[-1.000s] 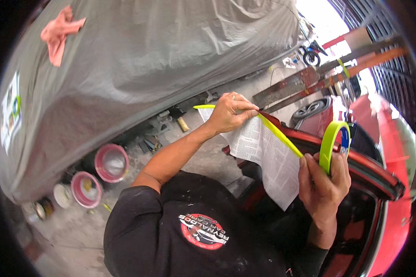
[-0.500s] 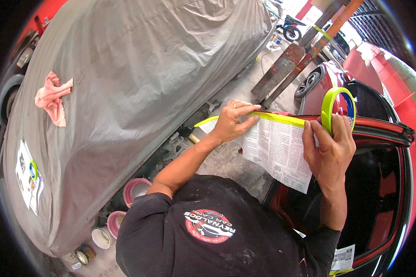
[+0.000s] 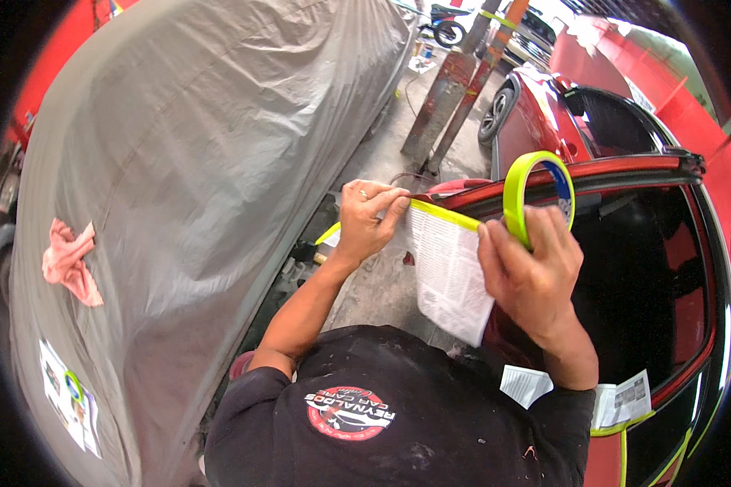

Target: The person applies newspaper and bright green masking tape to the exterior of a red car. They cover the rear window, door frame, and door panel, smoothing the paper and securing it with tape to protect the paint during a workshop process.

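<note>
Head view: the left hand [image 3: 368, 219] pinches the tape [image 3: 447, 214] end and newspaper [image 3: 451, 272] corner against the red car [image 3: 625, 166] edge, while the right hand [image 3: 532, 272], fingers closed round the roll [image 3: 536, 195], keeps the strip taut.

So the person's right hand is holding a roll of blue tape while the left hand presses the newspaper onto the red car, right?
Not quite. In the head view the roll of tape in the right hand is yellow-green, not blue. The rest holds: the left hand presses the newspaper against the red car.
</note>
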`<state>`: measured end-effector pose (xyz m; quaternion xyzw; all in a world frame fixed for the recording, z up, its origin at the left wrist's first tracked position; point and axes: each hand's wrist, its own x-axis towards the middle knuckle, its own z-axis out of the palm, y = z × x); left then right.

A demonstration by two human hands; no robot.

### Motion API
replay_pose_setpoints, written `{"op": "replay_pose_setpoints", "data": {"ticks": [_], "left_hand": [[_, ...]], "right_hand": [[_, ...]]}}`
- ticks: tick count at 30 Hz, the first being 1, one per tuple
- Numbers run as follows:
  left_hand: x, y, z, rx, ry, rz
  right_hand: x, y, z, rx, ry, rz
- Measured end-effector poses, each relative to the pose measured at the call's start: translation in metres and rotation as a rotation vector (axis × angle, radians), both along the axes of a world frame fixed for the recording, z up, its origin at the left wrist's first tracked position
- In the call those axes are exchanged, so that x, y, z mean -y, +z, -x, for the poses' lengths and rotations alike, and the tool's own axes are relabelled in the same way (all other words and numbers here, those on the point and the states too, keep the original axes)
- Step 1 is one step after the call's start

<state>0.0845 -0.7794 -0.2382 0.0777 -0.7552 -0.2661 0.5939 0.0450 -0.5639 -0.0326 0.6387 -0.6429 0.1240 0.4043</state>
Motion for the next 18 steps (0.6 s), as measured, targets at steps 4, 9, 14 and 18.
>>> {"op": "replay_pose_setpoints", "data": {"ticks": [4, 9, 14, 18], "left_hand": [[0.004, 0.001, -0.003, 0.010, -0.007, 0.048], [-0.003, 0.004, 0.000, 0.012, -0.034, 0.057], [0.000, 0.001, -0.002, 0.005, -0.067, 0.033], [-0.004, 0.009, -0.002, -0.017, -0.135, 0.035]], "right_hand": [[-0.011, -0.020, -0.008, 0.061, 0.015, 0.031], [-0.020, -0.032, -0.009, 0.074, -0.014, 0.101], [-0.013, -0.037, -0.009, 0.057, -0.037, 0.162], [-0.006, -0.028, -0.001, 0.038, -0.082, 0.169]]}}
